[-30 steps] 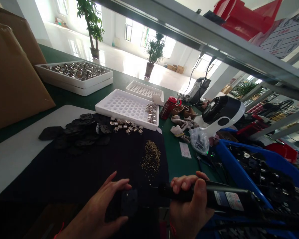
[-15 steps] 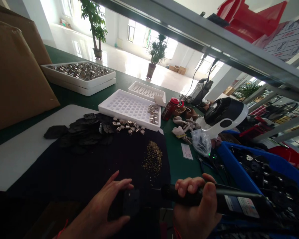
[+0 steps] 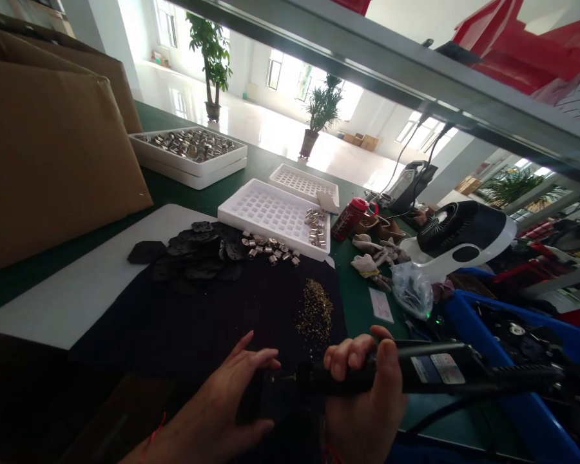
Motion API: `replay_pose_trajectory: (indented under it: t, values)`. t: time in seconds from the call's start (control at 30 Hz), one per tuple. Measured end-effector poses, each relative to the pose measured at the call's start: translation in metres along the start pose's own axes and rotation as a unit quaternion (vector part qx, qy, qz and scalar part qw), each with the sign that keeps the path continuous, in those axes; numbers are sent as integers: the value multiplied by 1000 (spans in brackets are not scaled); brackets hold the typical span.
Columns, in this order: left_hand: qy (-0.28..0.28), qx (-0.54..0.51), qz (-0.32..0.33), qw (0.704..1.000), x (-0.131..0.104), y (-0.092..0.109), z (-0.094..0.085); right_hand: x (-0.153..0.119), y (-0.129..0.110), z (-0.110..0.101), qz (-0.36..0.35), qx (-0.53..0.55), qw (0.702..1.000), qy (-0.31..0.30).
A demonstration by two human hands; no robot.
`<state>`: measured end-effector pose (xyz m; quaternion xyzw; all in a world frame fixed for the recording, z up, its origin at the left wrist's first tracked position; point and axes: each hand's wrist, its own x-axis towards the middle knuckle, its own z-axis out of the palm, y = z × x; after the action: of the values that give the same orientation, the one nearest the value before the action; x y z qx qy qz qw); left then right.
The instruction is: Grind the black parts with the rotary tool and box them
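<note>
My left hand (image 3: 217,399) holds a small black plate (image 3: 272,394) by its edges between thumb and fingers, low over the dark cloth (image 3: 198,328). Wrapped in my right hand (image 3: 362,406) is a black electric screwdriver (image 3: 437,366), lying nearly level with its bit pointing left. The bit's tip is at the plate, but whether it touches is too dark to tell. Just beyond the screwdriver lies a heap of tiny brass-coloured screws (image 3: 316,309). Farther back, black plates (image 3: 193,254) are piled beside loose shiny metal cylinders (image 3: 272,247).
A white compartment tray (image 3: 227,212) holds several metal cylinders at its right end. Stacked white trays (image 3: 193,179) stand behind, near a cardboard box (image 3: 53,154). To the right are a red bottle (image 3: 350,218), a fan (image 3: 464,241) and a blue bin (image 3: 483,367) of black parts. A metal shelf beam (image 3: 367,58) crosses overhead.
The screwdriver has moved left, bringing its bit to the black plate in my left hand. The camera view has shifted, so the bench items appear farther right.
</note>
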<state>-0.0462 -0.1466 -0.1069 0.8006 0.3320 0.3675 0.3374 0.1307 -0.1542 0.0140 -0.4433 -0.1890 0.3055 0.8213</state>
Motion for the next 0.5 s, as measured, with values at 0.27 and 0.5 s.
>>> replay_pose_trajectory:
  t: [0.27,0.5]
  values:
    - [-5,-9,5,1000,5,8,-3,4,4,1,7,-5,1000,6]
    - [-7,-8,-5,1000,2,2,-1,-1,4,2,-31,-4,999,-35]
